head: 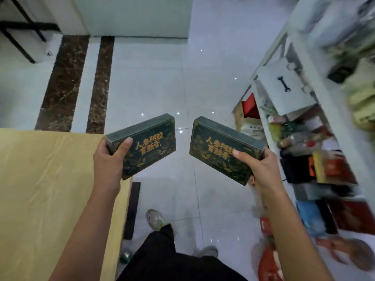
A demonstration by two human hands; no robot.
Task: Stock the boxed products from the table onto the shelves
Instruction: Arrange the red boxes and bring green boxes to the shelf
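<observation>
Two flat dark green boxes with gold lettering are held up over the floor. My left hand (110, 159) grips the left box (148, 146) at its near left corner, thumb on the printed face. My right hand (261, 169) grips the right box (221, 149) at its near right corner, thumb on top. The boxes tilt toward each other with a gap between them. The yellow-covered table (44, 189) lies at the lower left, under my left forearm. White shelves (316, 110) packed with mixed products stand along the right side.
Glossy white tiled floor (162, 82) with two dark marble strips (63, 84) spreads ahead. A white cabinet stands at the top centre and black stand legs at the top left. My legs and shoes show at the bottom. Red bags lie on the floor by the shelves.
</observation>
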